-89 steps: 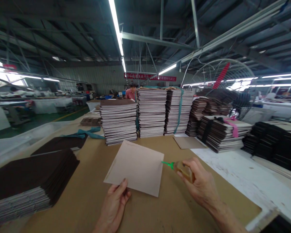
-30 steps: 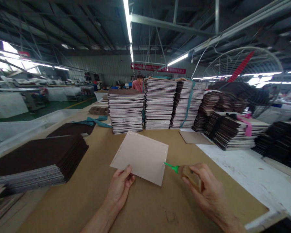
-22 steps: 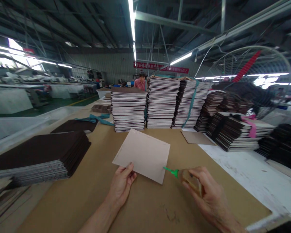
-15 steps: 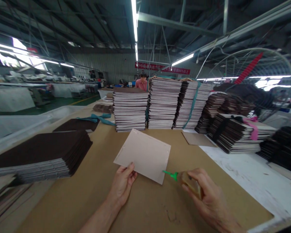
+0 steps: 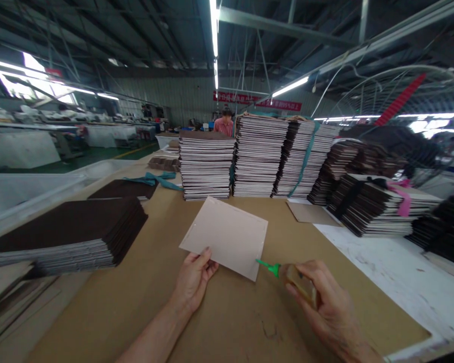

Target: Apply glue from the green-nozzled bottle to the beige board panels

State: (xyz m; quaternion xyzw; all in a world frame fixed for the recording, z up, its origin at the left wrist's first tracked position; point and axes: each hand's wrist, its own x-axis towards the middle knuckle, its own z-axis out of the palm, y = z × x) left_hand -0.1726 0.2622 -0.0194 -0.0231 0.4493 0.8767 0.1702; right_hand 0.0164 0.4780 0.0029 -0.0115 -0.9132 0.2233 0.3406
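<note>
My left hand (image 5: 196, 275) pinches the near edge of a pale pinkish-beige rectangular panel (image 5: 227, 234), thumb on top and fingers beneath. The panel is held tilted over the brown table covering, with small shiny marks along its edges. In my right hand (image 5: 325, 297) is a squeeze bottle (image 5: 298, 282) of amber-brown colour, with fingers wrapped round it. Its green nozzle (image 5: 268, 266) points left, the tip at the panel's right edge; I cannot tell whether it touches.
Tall stacks of dark-and-white panels (image 5: 259, 156) stand across the table's back. A dark brown stack (image 5: 60, 232) lies at left. Strapped bundles (image 5: 374, 206) sit at right, near a loose flat panel (image 5: 312, 213). A person (image 5: 224, 123) in a pink top is behind the stacks.
The view has shifted slightly, so the scene sits a little further right and higher. Both hands keep their grips, and the nozzle tip stays near the panel's right edge.
</note>
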